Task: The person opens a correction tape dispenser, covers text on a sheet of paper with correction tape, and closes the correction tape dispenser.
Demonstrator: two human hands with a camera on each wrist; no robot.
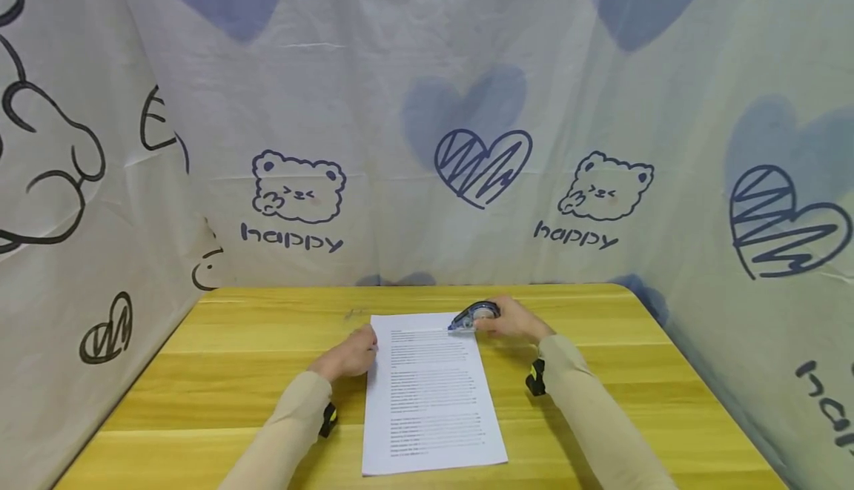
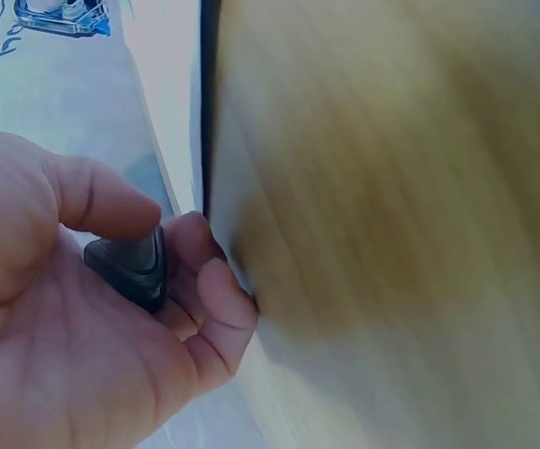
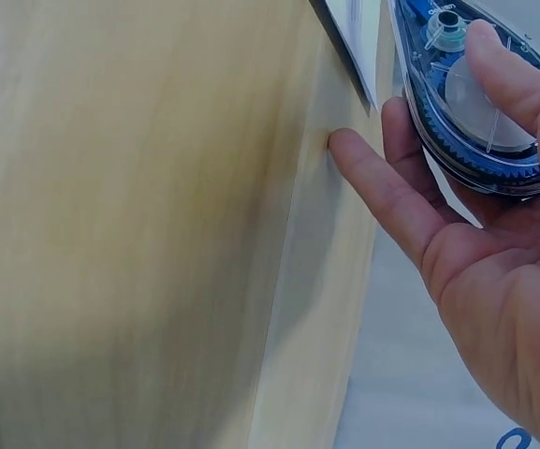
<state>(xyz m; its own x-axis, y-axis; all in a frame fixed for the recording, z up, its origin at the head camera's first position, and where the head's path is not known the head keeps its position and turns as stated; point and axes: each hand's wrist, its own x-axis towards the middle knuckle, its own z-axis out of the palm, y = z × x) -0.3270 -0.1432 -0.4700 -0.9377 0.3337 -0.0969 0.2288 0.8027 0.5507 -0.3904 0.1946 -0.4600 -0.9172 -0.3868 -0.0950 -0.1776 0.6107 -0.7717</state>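
A blue, clear-cased correction tape dispenser (image 1: pixel 472 315) is gripped in my right hand (image 1: pixel 512 319), thumb on its side in the right wrist view. Its tip meets the upper right part of a white printed sheet (image 1: pixel 434 438), over the top lines of text. The little finger of that hand reaches down to the tabletop beside the paper. My left hand (image 1: pixel 348 355) rests at the sheet's upper left edge. Between its thumb and fingers it holds a small dark grey plastic piece (image 2: pixel 131 271), shaped like a cap.
The paper lies on a yellow wood-grain table (image 1: pixel 253 371). White cloth (image 1: pixel 373 90) with hearts, bears and "happy" lettering hangs behind the table and along both sides. Black bands with yellow patches (image 1: pixel 536 377) sit at both wrists.
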